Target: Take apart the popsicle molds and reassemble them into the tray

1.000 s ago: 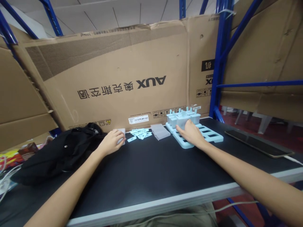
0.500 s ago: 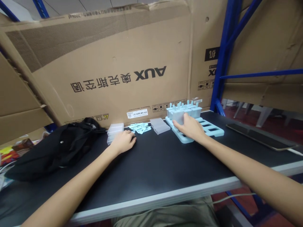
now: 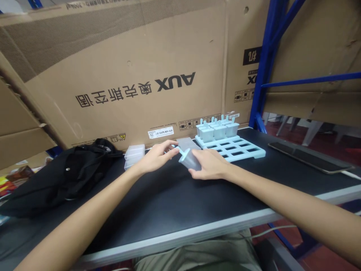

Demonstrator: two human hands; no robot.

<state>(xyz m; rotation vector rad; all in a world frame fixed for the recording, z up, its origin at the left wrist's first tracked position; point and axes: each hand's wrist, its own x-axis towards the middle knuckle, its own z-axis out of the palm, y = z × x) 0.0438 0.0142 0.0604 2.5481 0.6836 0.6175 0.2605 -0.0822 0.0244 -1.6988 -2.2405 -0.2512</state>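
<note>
The right hand grasps a translucent, tapered plastic mould cup tilted at the frame's centre; the left hand has thumb and forefinger at the stick of its light-blue plastic lid, though I cannot tell whether they pinch. This looks like working lid against cup, calling for a steady right hold and a straight left pull or push. Right of centre, similar lidded moulds stand on a light-blue slotted rack.

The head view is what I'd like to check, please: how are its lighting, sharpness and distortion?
Head view: diffuse, fairly even light, no strong glare on the black tabletop; head view: the mold in the right hand looks slightly soft, and small icons on the cardboard look unclear; head view: forearms look stretched toward the lower corners.
</note>
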